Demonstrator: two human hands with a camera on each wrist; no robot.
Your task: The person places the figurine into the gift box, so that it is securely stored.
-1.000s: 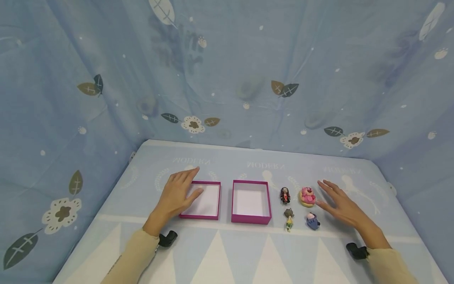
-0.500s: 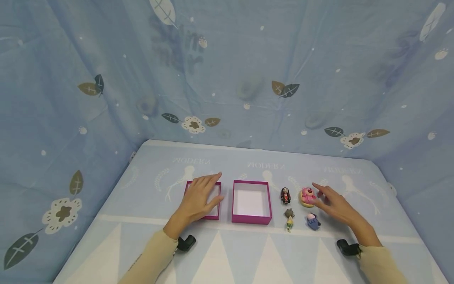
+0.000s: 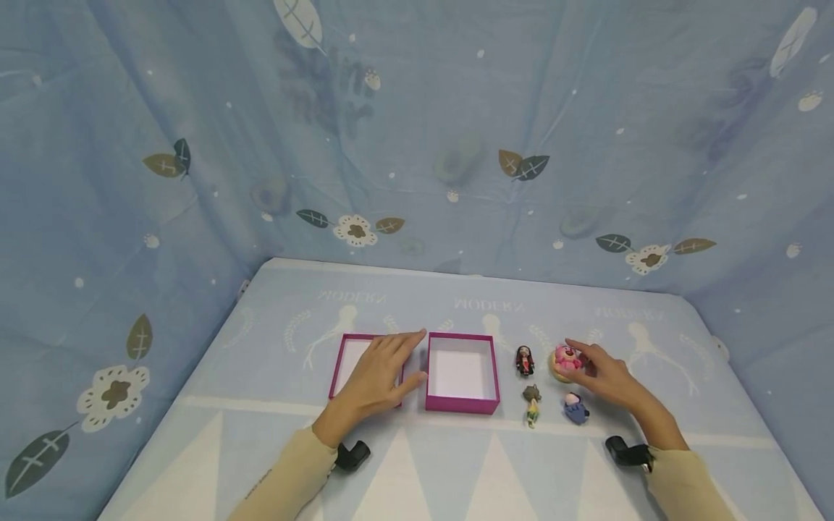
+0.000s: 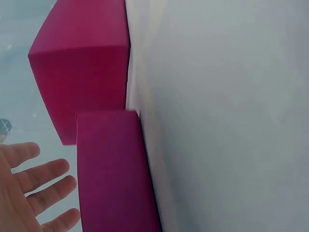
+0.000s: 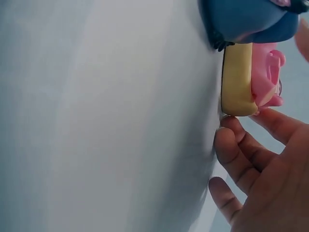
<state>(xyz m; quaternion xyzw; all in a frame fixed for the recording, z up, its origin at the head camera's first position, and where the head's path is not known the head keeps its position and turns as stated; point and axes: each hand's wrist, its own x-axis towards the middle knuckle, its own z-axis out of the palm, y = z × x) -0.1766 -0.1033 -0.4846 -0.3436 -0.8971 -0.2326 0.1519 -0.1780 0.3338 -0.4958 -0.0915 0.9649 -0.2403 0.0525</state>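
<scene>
In the head view my left hand (image 3: 374, 378) is over the shallow magenta tray (image 3: 343, 359), its fingers spread and thumb apart, fingertips close to the deeper magenta box (image 3: 464, 405). The left wrist view shows straight fingers (image 4: 48, 193) beside the tray's outer wall. My right hand (image 3: 611, 380) reaches round a pink bear figurine (image 3: 565, 356) on a round yellow base, thumb on the near side and fingers on the far side. In the right wrist view its fingertips (image 5: 227, 140) are right at the yellow base (image 5: 236, 79), and the thumb stands away from it.
Left of the bear stands a dark-haired doll figurine (image 3: 524, 360) in red and black. In front lie a small brown-topped figurine in yellow and green (image 3: 532, 407) and a blue figurine (image 3: 575, 409). A patterned blue cloth (image 3: 456, 145) hangs behind the table.
My left hand has moved right across the tray toward the deeper box. The right hand has moved left, bringing thumb and fingers round the pink bear. The boxes and figurines have stayed put.
</scene>
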